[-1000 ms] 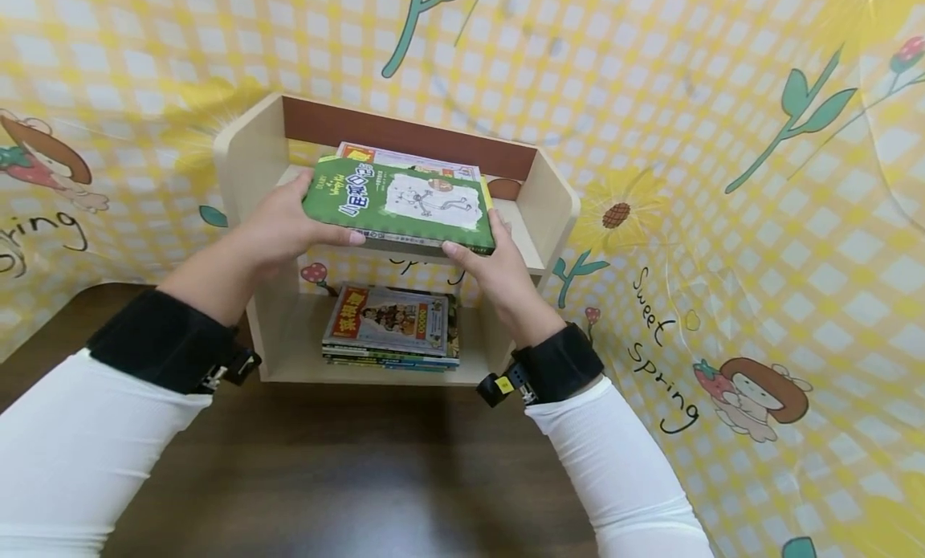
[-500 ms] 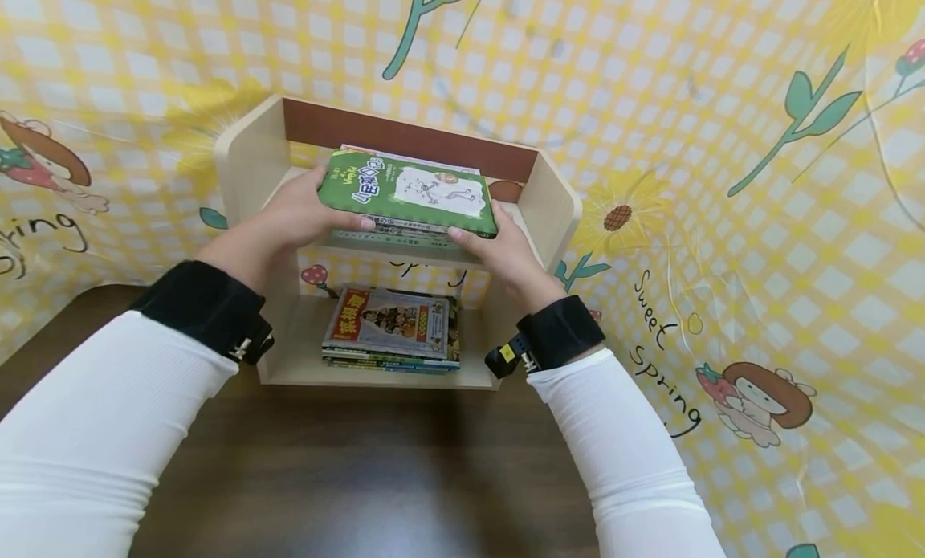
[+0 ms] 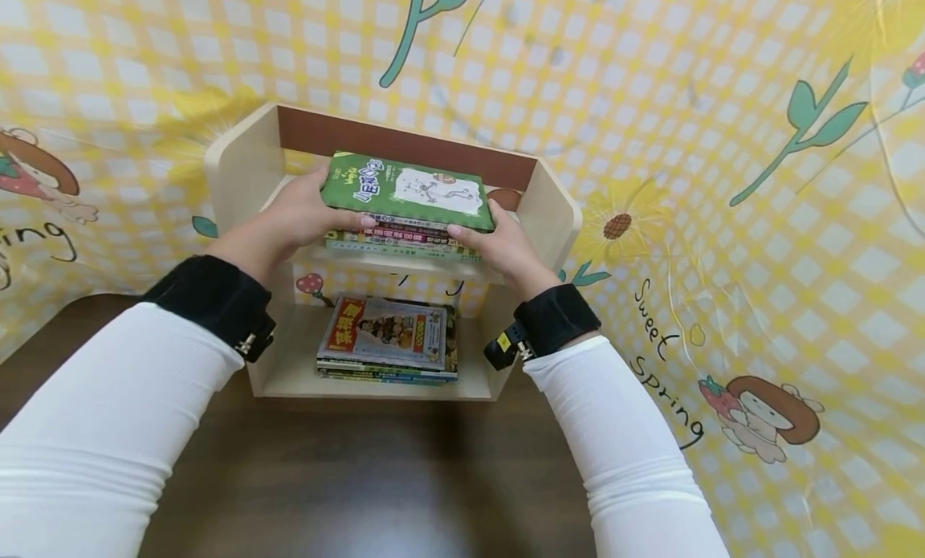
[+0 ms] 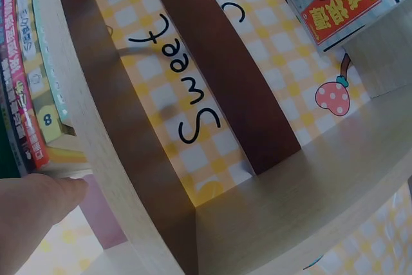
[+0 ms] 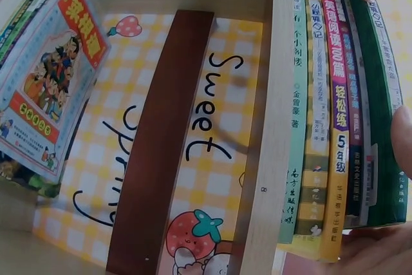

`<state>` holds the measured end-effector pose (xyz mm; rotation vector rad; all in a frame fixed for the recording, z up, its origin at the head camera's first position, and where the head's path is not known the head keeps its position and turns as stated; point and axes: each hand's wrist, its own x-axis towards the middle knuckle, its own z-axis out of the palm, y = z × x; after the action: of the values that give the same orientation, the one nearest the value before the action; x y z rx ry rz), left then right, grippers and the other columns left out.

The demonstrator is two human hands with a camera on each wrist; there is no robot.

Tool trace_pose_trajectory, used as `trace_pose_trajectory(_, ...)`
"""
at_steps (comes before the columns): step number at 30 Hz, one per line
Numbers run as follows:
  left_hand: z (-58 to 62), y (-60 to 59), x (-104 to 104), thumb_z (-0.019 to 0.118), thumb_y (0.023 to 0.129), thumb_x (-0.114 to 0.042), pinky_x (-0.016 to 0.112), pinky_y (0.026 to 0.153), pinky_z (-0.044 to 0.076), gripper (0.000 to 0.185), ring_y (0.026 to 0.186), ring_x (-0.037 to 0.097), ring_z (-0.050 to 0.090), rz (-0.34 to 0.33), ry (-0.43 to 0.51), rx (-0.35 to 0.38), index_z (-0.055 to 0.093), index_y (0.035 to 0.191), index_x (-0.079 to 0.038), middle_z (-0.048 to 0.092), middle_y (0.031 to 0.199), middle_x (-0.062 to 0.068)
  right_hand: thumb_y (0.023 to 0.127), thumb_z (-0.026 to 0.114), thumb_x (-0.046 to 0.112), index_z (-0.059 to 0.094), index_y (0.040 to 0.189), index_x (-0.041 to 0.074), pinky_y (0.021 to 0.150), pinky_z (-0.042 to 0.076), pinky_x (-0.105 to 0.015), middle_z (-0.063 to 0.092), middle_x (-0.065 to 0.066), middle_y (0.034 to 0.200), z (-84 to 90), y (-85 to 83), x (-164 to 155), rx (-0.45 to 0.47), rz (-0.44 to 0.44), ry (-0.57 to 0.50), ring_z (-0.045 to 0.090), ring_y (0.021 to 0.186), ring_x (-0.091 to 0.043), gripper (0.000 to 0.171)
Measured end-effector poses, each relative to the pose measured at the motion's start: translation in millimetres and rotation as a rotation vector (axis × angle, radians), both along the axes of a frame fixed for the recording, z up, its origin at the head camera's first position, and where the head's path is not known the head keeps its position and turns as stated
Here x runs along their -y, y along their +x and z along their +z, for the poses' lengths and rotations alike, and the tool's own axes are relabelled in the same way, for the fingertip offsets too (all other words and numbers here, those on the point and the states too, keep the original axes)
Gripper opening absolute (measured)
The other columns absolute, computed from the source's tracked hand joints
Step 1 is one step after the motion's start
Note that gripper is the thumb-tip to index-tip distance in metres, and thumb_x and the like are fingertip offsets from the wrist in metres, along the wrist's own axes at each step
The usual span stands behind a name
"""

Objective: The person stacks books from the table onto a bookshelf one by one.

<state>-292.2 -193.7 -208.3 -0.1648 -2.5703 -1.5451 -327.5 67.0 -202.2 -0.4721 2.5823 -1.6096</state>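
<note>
Both hands are seen clamped on the green book (image 3: 408,190): left hand (image 3: 292,221) at its left edge, right hand (image 3: 499,249) at its right near corner, thumbs on top. The book is held flat on the upper stack (image 3: 405,243), squared for alignment. Beyond, a lower stack (image 3: 386,341) is noted within the wooden shelf (image 3: 238,164) on the dark surface (image 3: 361,478).

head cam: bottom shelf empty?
No, a stack of books with a comic-style cover on top lies on the lower shelf, under the green book that both hands hold.
</note>
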Motion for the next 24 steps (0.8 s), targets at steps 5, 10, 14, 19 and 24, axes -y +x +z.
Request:
trace_pose_trajectory(5, -0.2, -2.0, 2.1, 0.077, 0.083, -0.033, 0.051, 0.11, 0.029, 0.094, 0.127, 0.036, 0.041, 0.008, -0.032, -0.005, 0.02, 0.154, -0.011, 0.046, 0.139, 0.02, 0.091, 0.068, 0.029, 0.029, 0.152, 0.018, 0.109, 0.035, -0.035, 0.051, -0.006, 0.139, -1.7, -0.4, 1.5, -0.026, -0.01, 0.011, 0.043, 0.131, -0.019, 0.073)
trace_pose_trajectory(10, -0.1, -2.7, 4.8, 0.076, 0.084, -0.035, 0.051, 0.11, 0.03, 0.096, 0.128, 0.037, 0.039, 0.011, -0.05, 0.009, 0.015, 0.155, -0.011, 0.043, 0.141, 0.022, 0.091, 0.068, 0.029, 0.033, 0.149, 0.018, 0.105, 0.038, -0.035, 0.054, -0.007, 0.134, -3.6, 0.1, 4.9, -0.038, -0.019, 0.008, 0.049, 0.124, -0.019, 0.069)
trace_pose_trajectory(14, -0.1, -3.0, 5.1, 0.075, 0.084, -0.035, 0.052, 0.11, 0.029, 0.096, 0.128, 0.037, 0.038, 0.004, -0.055, 0.008, 0.014, 0.155, -0.011, 0.042, 0.141, 0.022, 0.092, 0.066, 0.028, 0.032, 0.148, 0.017, 0.106, 0.037, -0.036, 0.051, -0.008, 0.137, -5.1, 1.0, 6.5, -0.062, -0.018, 0.02, 0.046, 0.127, -0.021, 0.066)
trace_pose_trajectory(19, -2.1, -3.1, 5.6, 0.074, 0.085, -0.035, 0.053, 0.111, 0.027, 0.095, 0.132, 0.038, 0.037, -0.012, -0.058, 0.002, 0.013, 0.155, -0.012, 0.041, 0.143, 0.021, 0.093, 0.064, 0.029, 0.028, 0.149, 0.015, 0.11, 0.033, -0.038, 0.046, -0.009, 0.142, -8.8, 1.7, 7.1, -0.099, -0.02, 0.062, 0.04, 0.134, -0.023, 0.068)
trace_pose_trajectory(24, -5.1, -4.4, 6.7, 0.072, 0.087, -0.032, 0.055, 0.113, 0.023, 0.091, 0.134, 0.038, 0.034, -0.044, -0.058, -0.021, 0.015, 0.154, -0.01, 0.04, 0.144, 0.02, 0.093, 0.064, 0.026, 0.027, 0.15, 0.013, 0.11, 0.033, -0.038, 0.046, -0.011, 0.142, -12.1, 1.6, 8.4, -0.121, -0.012, 0.052, 0.041, 0.133, -0.025, 0.069)
